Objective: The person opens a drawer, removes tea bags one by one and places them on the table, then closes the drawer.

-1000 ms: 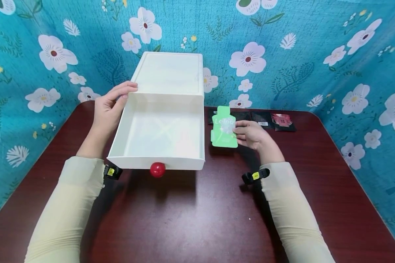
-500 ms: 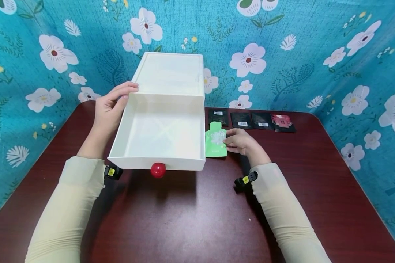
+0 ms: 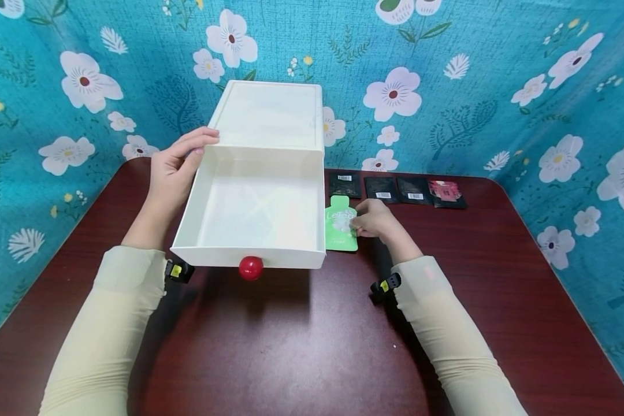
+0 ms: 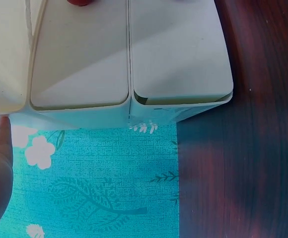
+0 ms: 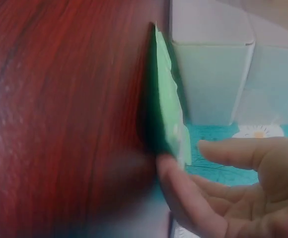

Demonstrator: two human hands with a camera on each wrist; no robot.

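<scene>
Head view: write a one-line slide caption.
Left hand on a white cabinet with its drawer open, right hand touching a green pouch.

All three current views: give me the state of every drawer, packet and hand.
Top drawer: pulled open.
Middle drawer: looks closed.
Bottom drawer: looks closed, slim gap along one edge.
Green packet: printed side up; whether fully flat is unclear.
Three black packets: lying flat, barcodes up.
Red-print packet: lying flat, red print up.
Left hand: rests against the open drawer unit.
Right hand: touches green packet, thumb apart from it.
</scene>
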